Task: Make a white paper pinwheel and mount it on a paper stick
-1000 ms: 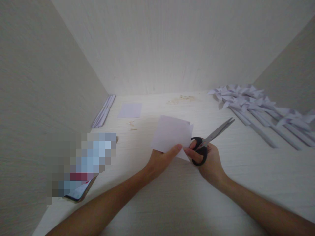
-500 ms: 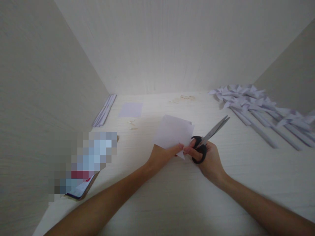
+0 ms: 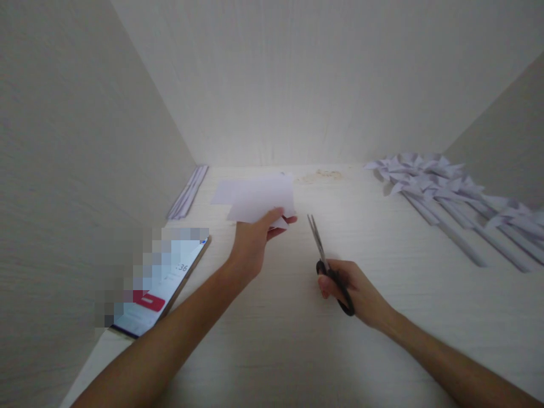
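Paper (image 3: 264, 197) edge clear of scissors (image 3: 324, 262).

This looks like a small paper-craft nook, whether home or workshop unclear: whitish wood-grained upright panels (image 3: 272, 79) enclose a pale streaked tabletop (image 3: 276, 351); white folded-paper pinwheels (image 3: 425, 177) lie at right, black-handled metal scissors (image 3: 324, 264) show below centre.

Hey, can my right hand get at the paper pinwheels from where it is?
Probably yes: nothing visible stands between your right hand and the paper pinwheels, though the hand holds the scissors, which would likely hamper grasping one.
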`<state>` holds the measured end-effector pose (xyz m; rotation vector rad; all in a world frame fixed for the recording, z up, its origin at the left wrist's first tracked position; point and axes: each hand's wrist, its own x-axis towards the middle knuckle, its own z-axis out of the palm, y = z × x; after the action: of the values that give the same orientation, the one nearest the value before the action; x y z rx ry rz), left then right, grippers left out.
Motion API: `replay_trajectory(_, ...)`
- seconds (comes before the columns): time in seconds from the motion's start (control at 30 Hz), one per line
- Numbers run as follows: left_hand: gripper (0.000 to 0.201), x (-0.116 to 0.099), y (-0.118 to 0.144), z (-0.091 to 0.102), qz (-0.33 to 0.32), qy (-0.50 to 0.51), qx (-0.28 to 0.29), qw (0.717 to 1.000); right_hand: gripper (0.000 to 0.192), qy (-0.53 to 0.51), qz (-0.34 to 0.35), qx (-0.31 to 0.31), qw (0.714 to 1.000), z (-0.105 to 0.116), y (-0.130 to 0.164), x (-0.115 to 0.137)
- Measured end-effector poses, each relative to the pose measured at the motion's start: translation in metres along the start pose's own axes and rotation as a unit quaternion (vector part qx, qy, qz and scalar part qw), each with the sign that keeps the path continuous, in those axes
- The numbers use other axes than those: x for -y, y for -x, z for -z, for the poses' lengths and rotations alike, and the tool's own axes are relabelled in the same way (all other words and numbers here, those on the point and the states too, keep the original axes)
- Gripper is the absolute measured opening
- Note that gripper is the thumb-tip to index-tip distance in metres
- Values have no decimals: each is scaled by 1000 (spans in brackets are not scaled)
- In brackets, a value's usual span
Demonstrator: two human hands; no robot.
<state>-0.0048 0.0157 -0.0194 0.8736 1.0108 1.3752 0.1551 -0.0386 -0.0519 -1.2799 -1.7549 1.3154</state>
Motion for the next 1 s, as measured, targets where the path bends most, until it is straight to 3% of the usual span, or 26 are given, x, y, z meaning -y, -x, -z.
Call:
replay_trajectory(0.2,21,-1,4,-3,4,-1,4,1000,38,49,-37,42,997,-2,2,0)
replay_trajectory(1.0,17,6,7,-7,-14,-2,-12,1000,38,53,-41,19,998,-4,1,-1)
